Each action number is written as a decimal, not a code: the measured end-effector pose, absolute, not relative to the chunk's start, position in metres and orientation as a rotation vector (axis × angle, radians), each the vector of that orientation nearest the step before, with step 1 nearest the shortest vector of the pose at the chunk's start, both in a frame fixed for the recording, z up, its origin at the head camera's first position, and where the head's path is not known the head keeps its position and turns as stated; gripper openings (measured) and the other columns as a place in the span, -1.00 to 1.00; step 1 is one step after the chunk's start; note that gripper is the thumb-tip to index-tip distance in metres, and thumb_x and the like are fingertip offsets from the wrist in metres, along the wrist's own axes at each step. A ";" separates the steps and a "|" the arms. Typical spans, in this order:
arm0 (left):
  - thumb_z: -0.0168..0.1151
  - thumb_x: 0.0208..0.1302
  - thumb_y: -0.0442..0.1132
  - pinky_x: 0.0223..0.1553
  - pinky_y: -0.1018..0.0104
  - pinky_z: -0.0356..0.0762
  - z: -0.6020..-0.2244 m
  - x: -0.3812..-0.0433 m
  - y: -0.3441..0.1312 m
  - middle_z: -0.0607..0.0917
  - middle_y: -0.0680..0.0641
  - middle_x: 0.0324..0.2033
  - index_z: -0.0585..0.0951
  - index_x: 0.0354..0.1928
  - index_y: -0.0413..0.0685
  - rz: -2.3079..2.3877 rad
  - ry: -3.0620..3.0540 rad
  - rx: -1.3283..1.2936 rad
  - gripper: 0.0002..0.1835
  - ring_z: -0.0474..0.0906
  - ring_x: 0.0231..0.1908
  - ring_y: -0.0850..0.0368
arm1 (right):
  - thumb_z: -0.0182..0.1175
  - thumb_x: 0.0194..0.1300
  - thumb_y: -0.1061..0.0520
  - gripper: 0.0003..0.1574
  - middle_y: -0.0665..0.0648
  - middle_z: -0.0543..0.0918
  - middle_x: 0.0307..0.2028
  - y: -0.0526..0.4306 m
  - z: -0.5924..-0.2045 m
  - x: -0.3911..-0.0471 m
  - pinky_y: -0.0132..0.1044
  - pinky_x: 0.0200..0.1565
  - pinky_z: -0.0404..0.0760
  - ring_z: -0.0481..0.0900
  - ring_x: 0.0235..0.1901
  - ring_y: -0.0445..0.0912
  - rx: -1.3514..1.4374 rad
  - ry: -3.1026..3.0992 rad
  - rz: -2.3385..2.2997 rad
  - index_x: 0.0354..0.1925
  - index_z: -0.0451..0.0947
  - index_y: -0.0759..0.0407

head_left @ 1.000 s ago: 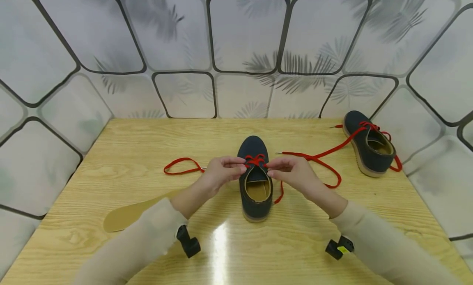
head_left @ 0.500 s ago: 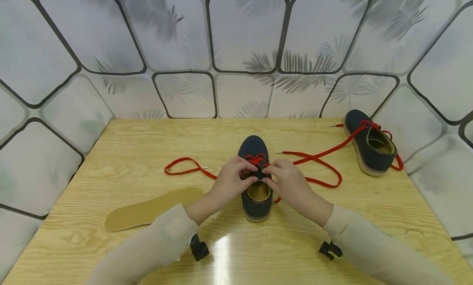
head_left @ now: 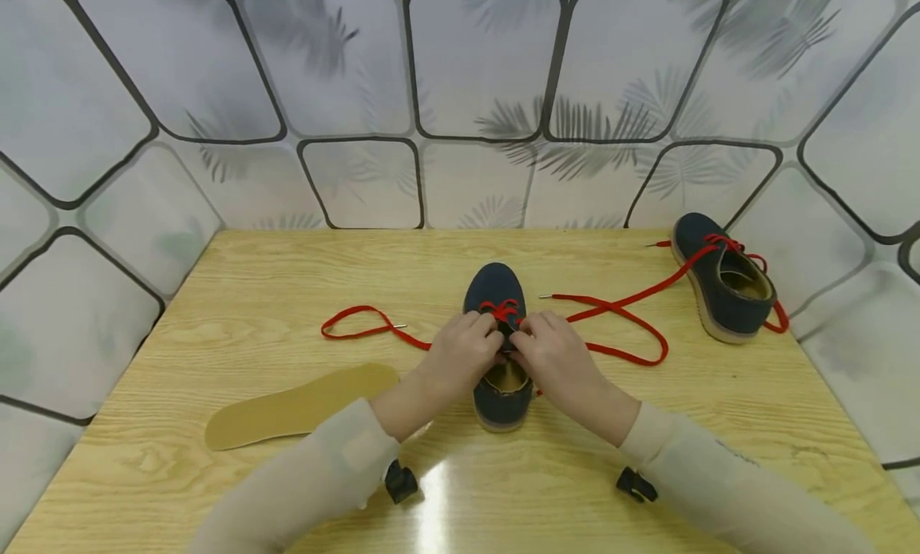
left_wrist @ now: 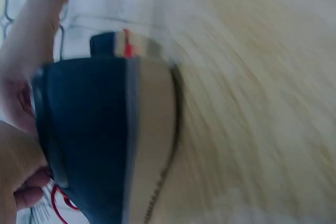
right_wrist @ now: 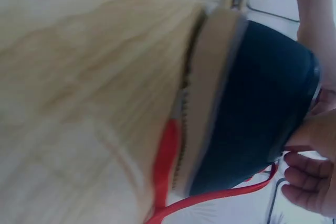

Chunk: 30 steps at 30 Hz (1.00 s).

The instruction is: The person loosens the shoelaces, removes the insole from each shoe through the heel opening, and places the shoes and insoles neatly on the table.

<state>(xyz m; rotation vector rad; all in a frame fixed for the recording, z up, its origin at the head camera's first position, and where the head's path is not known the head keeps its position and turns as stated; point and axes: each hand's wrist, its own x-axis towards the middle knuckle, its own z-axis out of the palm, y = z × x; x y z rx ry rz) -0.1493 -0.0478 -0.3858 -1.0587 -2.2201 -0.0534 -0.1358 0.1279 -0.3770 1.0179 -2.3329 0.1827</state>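
A dark navy shoe with a tan sole sits at the middle of the table, its toe pointing away. Red lace crosses its front eyelets. At the left edge of the shoe's opening, my left hand grips the upper with curled fingers. My right hand does likewise on the right edge, thumb reaching into the opening. Both hands partly hide the tongue and the eyelet flaps. From the side, the shoe's heel stands flat in the left wrist view, and fingers bend over the collar in the right wrist view.
A tan insole lies at the left on the wooden table. One loose lace end loops to the left. A second navy shoe stands far right, its long red lace trailing toward the middle. A patterned curtain surrounds the table.
My hands have moved from the lace at the eyelets back and inward to the edges of the shoe's opening, and the fingers have closed on them. The shoe stays in place.
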 end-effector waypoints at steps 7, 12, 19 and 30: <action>0.36 0.11 -0.30 -0.46 0.41 0.46 -0.384 -0.151 -0.033 0.60 -0.01 -0.44 0.64 -0.47 -0.03 0.099 -2.268 -1.010 -0.93 0.50 -0.45 0.13 | 0.41 0.00 0.33 -0.87 0.19 0.50 -0.49 0.125 -0.369 -0.132 -0.25 -0.35 0.51 0.43 -0.45 0.03 0.932 -2.459 -0.018 -0.50 0.60 0.30; 0.30 0.17 -0.33 -0.40 0.40 0.54 -0.388 -0.154 -0.037 0.61 -0.04 -0.43 0.66 -0.43 -0.06 0.126 -2.187 -1.002 -0.95 0.53 -0.42 0.11 | 0.39 -0.03 0.41 -0.87 0.21 0.47 -0.51 0.126 -0.372 -0.131 -0.26 -0.41 0.47 0.37 -0.51 0.02 0.894 -2.451 -0.064 -0.50 0.60 0.32; 0.27 0.19 -0.37 -0.41 0.45 0.56 -0.394 -0.159 -0.040 0.61 -0.04 -0.46 0.64 -0.48 -0.09 0.161 -2.093 -0.974 -0.89 0.51 -0.46 0.14 | 0.37 -0.01 0.42 -0.83 0.20 0.42 -0.56 0.122 -0.377 -0.136 -0.32 -0.55 0.43 0.33 -0.60 -0.02 0.810 -2.399 -0.155 -0.56 0.55 0.34; 0.27 0.20 -0.38 -0.49 0.47 0.52 -0.389 -0.160 -0.040 0.53 -0.08 -0.45 0.66 -0.41 -0.12 0.081 -2.265 -0.919 -0.94 0.44 -0.50 0.12 | 0.34 0.02 0.45 -0.90 0.23 0.45 -0.50 0.122 -0.381 -0.141 -0.24 -0.45 0.59 0.47 -0.52 0.00 0.822 -2.423 -0.073 -0.45 0.58 0.40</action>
